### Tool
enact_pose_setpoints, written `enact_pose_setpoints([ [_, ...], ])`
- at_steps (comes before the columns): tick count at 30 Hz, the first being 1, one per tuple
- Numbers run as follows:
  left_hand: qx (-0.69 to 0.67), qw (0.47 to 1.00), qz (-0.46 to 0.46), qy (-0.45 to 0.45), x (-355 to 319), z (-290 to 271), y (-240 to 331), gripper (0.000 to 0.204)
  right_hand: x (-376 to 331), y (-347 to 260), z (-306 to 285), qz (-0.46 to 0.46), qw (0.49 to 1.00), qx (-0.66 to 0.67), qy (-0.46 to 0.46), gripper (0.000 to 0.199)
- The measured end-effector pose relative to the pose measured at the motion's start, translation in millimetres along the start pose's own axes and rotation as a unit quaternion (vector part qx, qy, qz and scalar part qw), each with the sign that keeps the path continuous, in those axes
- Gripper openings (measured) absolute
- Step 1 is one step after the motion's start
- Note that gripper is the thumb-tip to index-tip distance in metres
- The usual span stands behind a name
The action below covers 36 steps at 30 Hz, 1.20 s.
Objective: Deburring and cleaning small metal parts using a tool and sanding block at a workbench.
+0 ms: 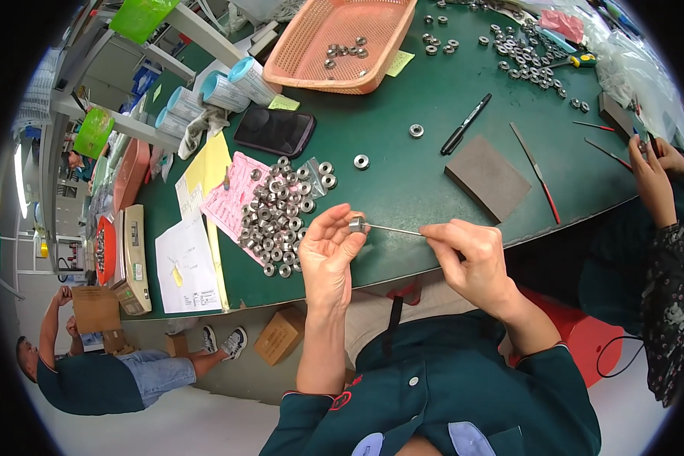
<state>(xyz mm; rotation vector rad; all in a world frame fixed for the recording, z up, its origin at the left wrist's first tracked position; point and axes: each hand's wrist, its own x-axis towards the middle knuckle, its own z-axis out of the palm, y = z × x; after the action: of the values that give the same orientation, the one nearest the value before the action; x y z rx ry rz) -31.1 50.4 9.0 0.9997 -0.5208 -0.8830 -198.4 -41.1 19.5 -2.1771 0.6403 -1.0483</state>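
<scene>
My left hand (329, 262) pinches a small steel ring (356, 224) between thumb and fingers, above the front of the green table. In my right hand (471, 258) is a thin needle file (395, 229), gripped near its end. Its tip reaches the ring's bore; how far in it goes I cannot tell. Left of my left hand lies a heap of steel rings (277, 216), partly on a pink sheet (224, 199). Two single rings, one nearer (361, 162) and one farther (416, 131), lie on the table beyond my hands.
A grey block (488, 179), a red-handled file (536, 173) and a black marker (467, 124) lie to the right. Farther back are a phone (274, 131), an orange basket (311, 72) and scattered rings (528, 57). A co-worker's hands (656, 178) work at far right; another person handles a carton (96, 308) at left.
</scene>
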Motion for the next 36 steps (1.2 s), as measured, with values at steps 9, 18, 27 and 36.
enact_pose_setpoints([
  [9, 0.026, 0.999, 0.021, -0.014, -4, 15, 0, 0.041, 2, -6, 2, -0.013, 0.999, 0.030, -0.001, 0.015],
  [18, -0.034, 0.997, -0.050, -0.044, -7, 23, 4, 0.060, 7, -7, -3, -0.024, 0.999, 0.004, -0.021, 0.010],
  [27, -0.087, 0.996, -0.032, -0.001, -5, -4, 16, 0.029, 16, 7, 0, -0.032, 0.994, -0.082, 0.071, 0.007],
  [36, -0.067, 0.994, -0.086, -0.008, 0, 1, 9, 0.025, 20, 18, 22, -0.028, 0.974, -0.226, 0.012, 0.011],
])
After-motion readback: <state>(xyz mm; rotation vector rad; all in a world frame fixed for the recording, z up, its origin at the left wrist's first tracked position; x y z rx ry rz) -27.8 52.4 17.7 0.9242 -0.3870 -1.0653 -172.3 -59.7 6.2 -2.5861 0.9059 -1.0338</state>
